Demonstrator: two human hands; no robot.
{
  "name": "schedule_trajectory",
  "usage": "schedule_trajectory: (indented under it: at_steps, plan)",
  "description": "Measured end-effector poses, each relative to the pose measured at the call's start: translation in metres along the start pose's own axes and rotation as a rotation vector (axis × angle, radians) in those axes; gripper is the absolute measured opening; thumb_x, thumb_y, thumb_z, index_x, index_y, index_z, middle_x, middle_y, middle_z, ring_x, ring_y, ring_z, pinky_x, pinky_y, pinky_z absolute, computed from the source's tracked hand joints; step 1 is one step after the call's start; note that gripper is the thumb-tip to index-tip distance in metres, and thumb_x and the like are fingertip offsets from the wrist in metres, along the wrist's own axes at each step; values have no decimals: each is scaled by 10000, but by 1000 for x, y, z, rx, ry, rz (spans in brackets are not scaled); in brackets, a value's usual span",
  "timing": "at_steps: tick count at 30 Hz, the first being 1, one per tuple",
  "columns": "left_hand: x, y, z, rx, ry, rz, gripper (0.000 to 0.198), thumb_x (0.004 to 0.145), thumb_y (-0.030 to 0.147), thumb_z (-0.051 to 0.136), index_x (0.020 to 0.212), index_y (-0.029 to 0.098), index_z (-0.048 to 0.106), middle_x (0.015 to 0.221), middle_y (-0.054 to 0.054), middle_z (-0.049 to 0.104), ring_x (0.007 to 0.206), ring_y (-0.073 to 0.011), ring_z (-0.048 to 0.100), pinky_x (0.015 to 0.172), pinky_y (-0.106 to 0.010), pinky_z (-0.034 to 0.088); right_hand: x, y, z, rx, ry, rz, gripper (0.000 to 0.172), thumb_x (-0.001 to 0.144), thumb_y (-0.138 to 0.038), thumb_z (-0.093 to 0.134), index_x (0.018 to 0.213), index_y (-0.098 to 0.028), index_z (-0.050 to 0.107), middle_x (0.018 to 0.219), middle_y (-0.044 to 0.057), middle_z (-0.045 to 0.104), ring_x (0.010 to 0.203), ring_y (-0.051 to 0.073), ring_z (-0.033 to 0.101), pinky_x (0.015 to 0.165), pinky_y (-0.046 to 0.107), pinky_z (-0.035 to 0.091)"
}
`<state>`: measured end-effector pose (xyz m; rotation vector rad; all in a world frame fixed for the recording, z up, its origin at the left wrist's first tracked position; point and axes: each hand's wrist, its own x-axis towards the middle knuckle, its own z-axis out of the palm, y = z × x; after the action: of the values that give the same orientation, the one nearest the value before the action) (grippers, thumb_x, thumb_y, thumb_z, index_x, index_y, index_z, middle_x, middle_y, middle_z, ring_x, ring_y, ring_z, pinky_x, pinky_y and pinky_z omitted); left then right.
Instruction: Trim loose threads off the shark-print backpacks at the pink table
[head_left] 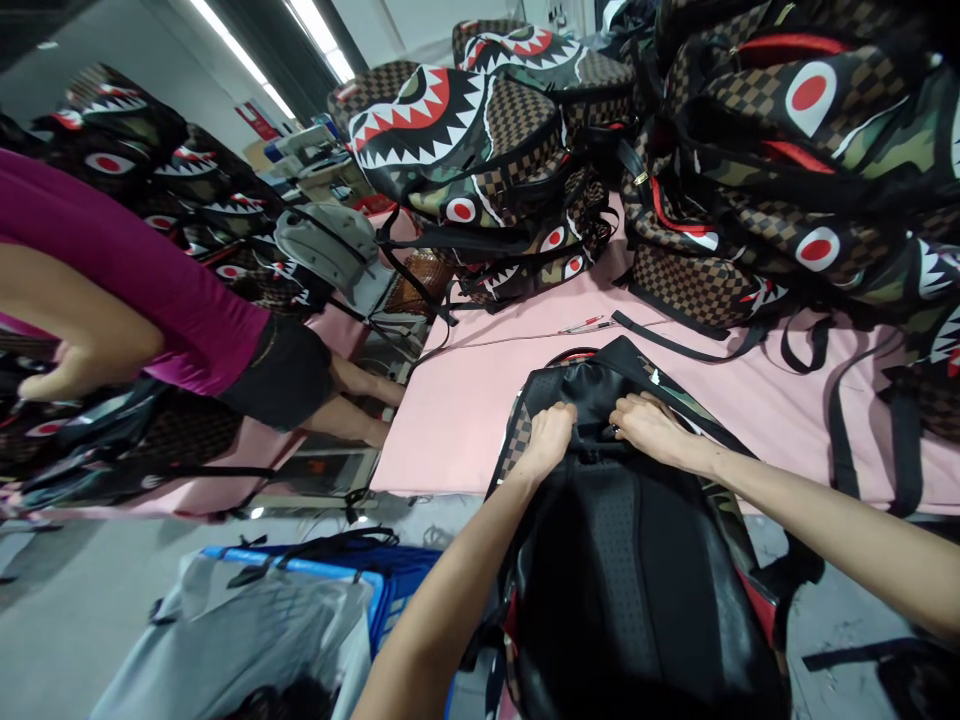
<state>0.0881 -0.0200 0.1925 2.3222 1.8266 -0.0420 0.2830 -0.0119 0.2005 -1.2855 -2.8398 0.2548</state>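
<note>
A black backpack point(622, 580) with a perforated panel lies in front of me, its upper end resting on the pink-covered table point(442, 410). Checkered and camouflage patches show along its sides. My left hand point(551, 437) is closed on the black material near the top, fingers curled inward. A short way to its right, my right hand point(646, 427) pinches the same black material. Between the two hands runs a black strap or handle; its exact form is hard to make out. The fingertips of both hands are partly hidden.
Piled backpacks with shark-mouth prints point(427, 120) and more patterned bags point(750, 170) line the table's back. Pens point(585, 325) lie before them. A blue-rimmed bin point(300, 565) with a plastic liner stands lower left. Another person in a magenta top point(150, 270) is at left.
</note>
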Motion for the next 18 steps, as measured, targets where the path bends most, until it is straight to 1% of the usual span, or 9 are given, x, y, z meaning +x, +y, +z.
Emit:
schedule_trajectory:
  at_steps: [2,5,6,8,10,11,14,16,18]
  plan:
    - [-10,2,2,-38,34,5,213,878,137,408,844,181,614,848,-46,651,731,-166,625,649,-249,439,8,4,-3,-22,28,-4,101,806,-237,569,849,-171,631,884,75,608,867,223,521,751,333,322]
    - [-30,6,12,-84,104,0,221,914,184,390,942,198,609,897,-28,659,787,-151,613,703,-247,448,24,6,-7,-3,44,-42,127,810,-256,571,865,-170,646,888,75,617,890,224,527,767,331,319]
    - [-37,7,17,-114,155,3,229,922,188,382,968,195,606,914,-28,661,819,-148,607,741,-249,450,29,6,-7,11,40,-63,140,812,-268,570,871,-170,651,891,73,620,900,222,528,777,330,317]
    - [-50,7,29,-210,310,44,237,925,181,378,966,183,612,911,-29,666,851,-141,593,798,-255,453,38,4,-7,34,30,-89,161,815,-284,567,883,-169,657,901,71,626,914,221,529,787,327,316]
    - [-58,6,39,-313,475,108,220,917,176,401,928,173,620,866,-30,665,836,-140,584,795,-263,468,45,2,-4,49,22,-90,169,814,-277,561,891,-164,660,913,76,630,917,222,530,788,328,316]
    - [-61,6,43,-345,531,133,208,912,174,413,916,170,621,843,-30,662,824,-143,580,781,-269,477,47,0,-2,61,17,-83,167,811,-269,560,883,-160,663,913,81,632,917,225,531,786,328,318]
    - [-62,2,46,-371,562,161,188,905,160,423,942,162,608,842,-31,656,823,-147,574,769,-283,493,52,-2,1,99,1,-61,142,794,-242,566,822,-152,671,882,93,638,907,231,537,785,328,325]
    - [-59,-1,43,-377,541,183,193,905,144,414,983,162,590,877,-34,653,848,-145,576,787,-287,497,54,-2,0,121,1,-40,130,790,-227,566,791,-151,672,860,90,643,902,228,547,794,321,335]
    - [-56,-6,35,-351,499,194,211,897,128,421,1058,164,554,963,-50,643,922,-153,577,840,-303,490,54,-2,-4,146,20,-4,144,808,-226,552,846,-150,669,897,87,650,923,218,556,812,305,349]
